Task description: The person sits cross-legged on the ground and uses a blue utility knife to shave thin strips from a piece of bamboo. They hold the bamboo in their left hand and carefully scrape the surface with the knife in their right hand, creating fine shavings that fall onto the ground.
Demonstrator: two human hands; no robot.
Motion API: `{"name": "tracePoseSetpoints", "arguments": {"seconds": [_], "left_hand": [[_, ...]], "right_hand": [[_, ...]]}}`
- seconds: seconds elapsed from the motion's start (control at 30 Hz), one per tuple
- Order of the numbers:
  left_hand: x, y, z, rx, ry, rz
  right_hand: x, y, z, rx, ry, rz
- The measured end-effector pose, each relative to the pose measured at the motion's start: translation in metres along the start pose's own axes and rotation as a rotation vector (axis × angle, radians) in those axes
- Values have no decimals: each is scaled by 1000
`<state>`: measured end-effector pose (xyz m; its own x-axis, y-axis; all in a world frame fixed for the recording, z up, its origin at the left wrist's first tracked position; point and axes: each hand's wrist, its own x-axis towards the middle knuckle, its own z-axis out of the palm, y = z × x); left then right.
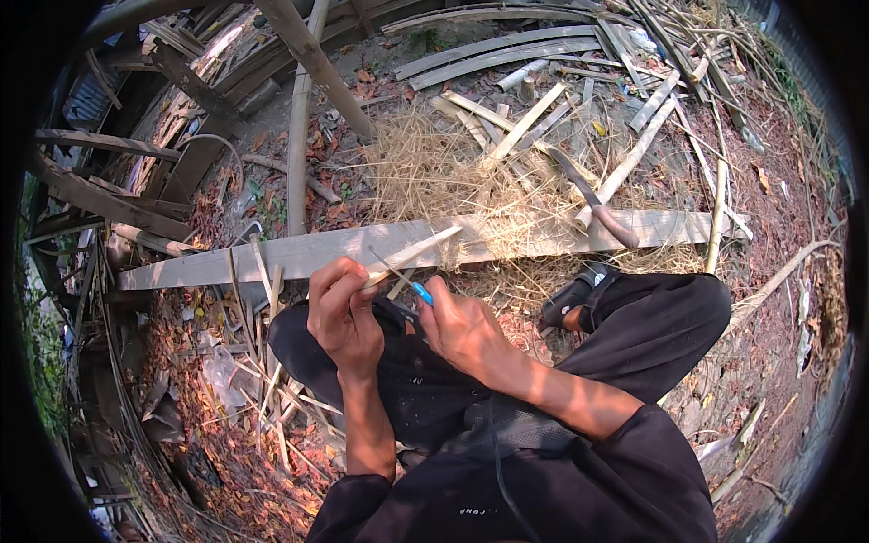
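Note:
My left hand is closed around the lower end of a pale bamboo strip, which slants up and to the right over a long plank. In my right hand is a small knife with a blue handle. Its thin blade points up and left and crosses the strip close to my left fingers; whether it touches the strip I cannot tell. A machete with a brown wooden handle lies over the plank to the right, its dark blade pointing away.
Fine shavings are heaped beyond and on the plank. Split bamboo slats lie at the far side, and thin sticks lean at the left. Wooden posts stand at the upper left. My sandalled foot is just below the plank.

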<state>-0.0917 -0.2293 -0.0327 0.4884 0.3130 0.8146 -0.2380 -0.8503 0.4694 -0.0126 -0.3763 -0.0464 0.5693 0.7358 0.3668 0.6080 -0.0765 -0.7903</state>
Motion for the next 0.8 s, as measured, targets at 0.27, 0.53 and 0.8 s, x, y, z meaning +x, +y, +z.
{"name": "tracePoseSetpoints", "arguments": {"seconds": [0.27, 0.53, 0.8], "left_hand": [[-1, 4, 0, -206, 19, -120], [17, -5, -1, -202, 14, -136], [31, 24, 21, -130, -171, 25]], "right_hand": [[-1, 79, 23, -288, -88, 275], [17, 95, 26, -302, -72, 233], [-24, 233, 35, -536, -201, 245]]}}
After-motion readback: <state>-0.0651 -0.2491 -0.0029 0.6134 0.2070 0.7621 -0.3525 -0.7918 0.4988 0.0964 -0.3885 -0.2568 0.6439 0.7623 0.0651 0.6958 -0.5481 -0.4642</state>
